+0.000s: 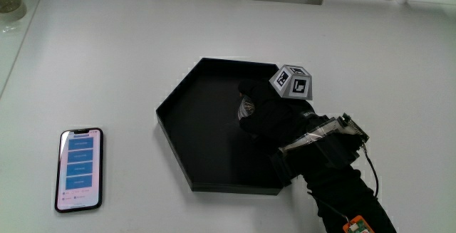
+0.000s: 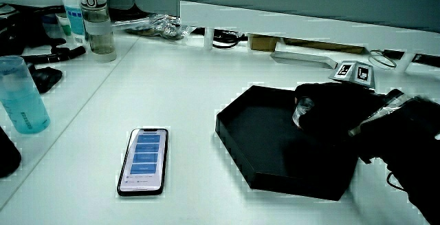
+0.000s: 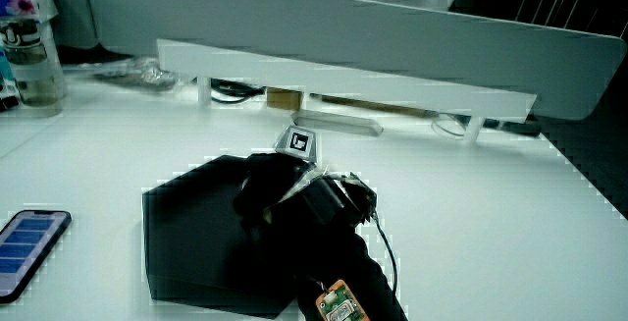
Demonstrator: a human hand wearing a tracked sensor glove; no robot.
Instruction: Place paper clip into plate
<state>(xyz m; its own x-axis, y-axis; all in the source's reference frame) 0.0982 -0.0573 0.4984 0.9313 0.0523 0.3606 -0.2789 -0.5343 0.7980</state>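
Hovering inside the black hexagonal plate (image 1: 187, 130) on the tabletop (image 1: 128, 55), the hand (image 1: 267, 115) curls around a small shiny object; no writing is legible.

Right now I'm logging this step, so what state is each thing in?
Hand: over the plate, fingers curled on a small shiny thing, likely the clip.
Plate: flat on the table, nothing loose seen in it.
Phone: face up beside the plate, screen lit.
Bottle: upright, capped.
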